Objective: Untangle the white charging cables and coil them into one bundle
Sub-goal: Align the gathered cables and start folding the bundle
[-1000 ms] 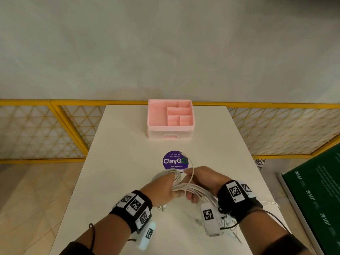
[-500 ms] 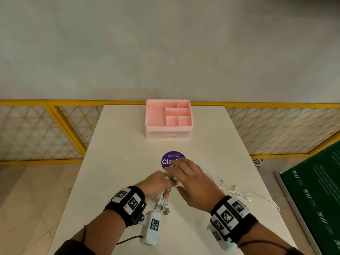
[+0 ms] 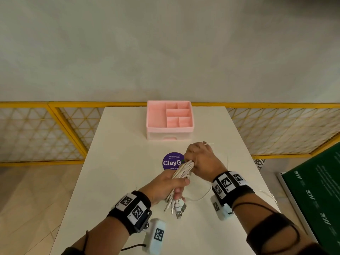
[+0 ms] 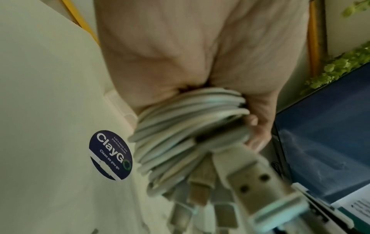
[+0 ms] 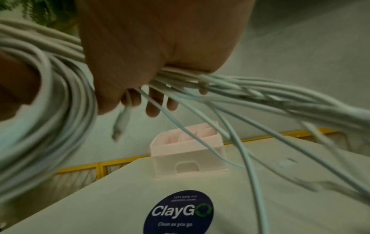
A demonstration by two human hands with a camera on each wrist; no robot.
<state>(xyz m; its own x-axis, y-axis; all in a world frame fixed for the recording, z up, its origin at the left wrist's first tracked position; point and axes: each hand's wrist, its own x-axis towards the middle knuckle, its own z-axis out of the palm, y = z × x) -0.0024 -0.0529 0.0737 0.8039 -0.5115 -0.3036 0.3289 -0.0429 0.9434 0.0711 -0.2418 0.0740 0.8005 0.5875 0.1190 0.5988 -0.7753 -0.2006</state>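
A thick bunch of white charging cables (image 3: 182, 171) runs between my two hands above the white table (image 3: 117, 162). My left hand (image 3: 165, 186) grips the lower part of the bunch, and several USB plugs (image 3: 177, 208) hang below its fist. In the left wrist view the cables (image 4: 180, 126) pass through that fist with plugs (image 4: 258, 178) close to the camera. My right hand (image 3: 200, 159) holds the upper part of the bunch just beyond. The right wrist view shows loose strands (image 5: 260, 98) fanning out from its palm (image 5: 160, 39) and a loop (image 5: 50, 110) at left.
A pink compartment organiser (image 3: 170, 119) stands at the table's far edge. A round purple ClayGo sticker (image 3: 172, 161) lies on the table under the hands. A loose strand (image 3: 204, 196) trails right across the table. Yellow lattice railings (image 3: 46, 133) flank the table; a green board (image 3: 312, 199) lies at right.
My right hand, which had its fingers spread over the cables, now grips the bunch further from me. The left hand has turned, so the plugs hang below it.
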